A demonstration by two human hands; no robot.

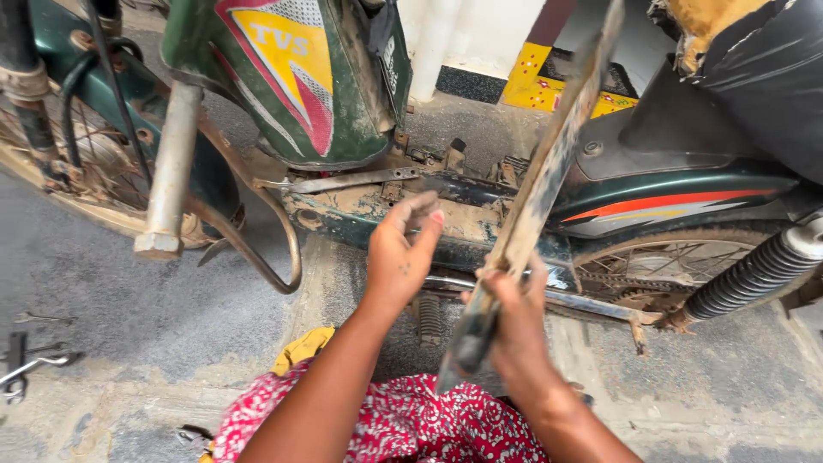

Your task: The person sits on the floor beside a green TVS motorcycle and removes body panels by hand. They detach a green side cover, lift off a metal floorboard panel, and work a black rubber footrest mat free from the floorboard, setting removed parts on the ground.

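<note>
A green moped (343, 206) stands side-on before me, its dusty frame bare in the middle. My right hand (512, 330) grips a long, flat, dirt-caked metal panel (549, 171) near its lower end; the panel slants up and to the right across the rear body. My left hand (401, 253) is raised with fingers together, its fingertips at the dusty frame plate beside a flat metal bracket (351, 180). It holds nothing that I can see.
The green fuel tank (291, 77) hangs at upper left, with a pale tube (167, 171) in front of it. Rear wheel spokes (660, 266) and a black shock spring (754, 274) sit right. Spanners (26, 360) lie on the grey ground at left.
</note>
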